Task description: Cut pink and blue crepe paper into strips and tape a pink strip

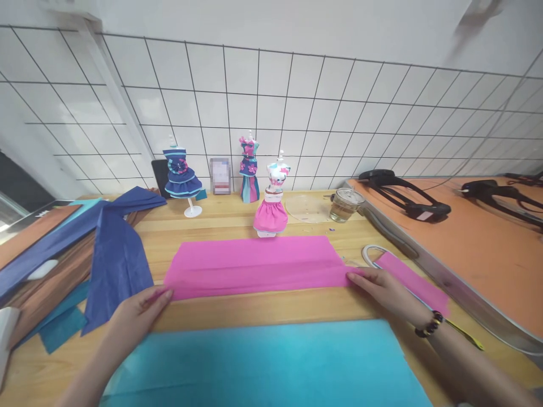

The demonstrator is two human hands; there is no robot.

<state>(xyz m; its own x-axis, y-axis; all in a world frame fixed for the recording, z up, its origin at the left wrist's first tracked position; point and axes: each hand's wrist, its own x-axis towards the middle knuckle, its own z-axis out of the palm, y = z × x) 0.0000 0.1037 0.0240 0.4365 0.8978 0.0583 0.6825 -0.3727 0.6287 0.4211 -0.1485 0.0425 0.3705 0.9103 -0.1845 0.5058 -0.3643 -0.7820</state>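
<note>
A wide pink sheet [254, 263] of thin cloth or crepe paper lies across the wooden table, with a lengthwise crease or fold. My left hand [142, 308] pinches its near left corner between thumb and fingers. At the near right corner, my right hand [377, 285] holds the sheet the same way; a beaded bracelet is on that wrist. Nearer to me lies a large turquoise sheet [271, 362]. Just behind the pink sheet stands a small dress form [271, 215] wearing a white printed top and pink skirt.
Two more dressed mini forms, one in blue ruffles [182, 178] and one striped [249, 175], stand near the tiled wall. Blue fabric strips [119, 254] pile left. On the right are a drink cup [345, 204], a tape roll [369, 254] and a pink piece [411, 280].
</note>
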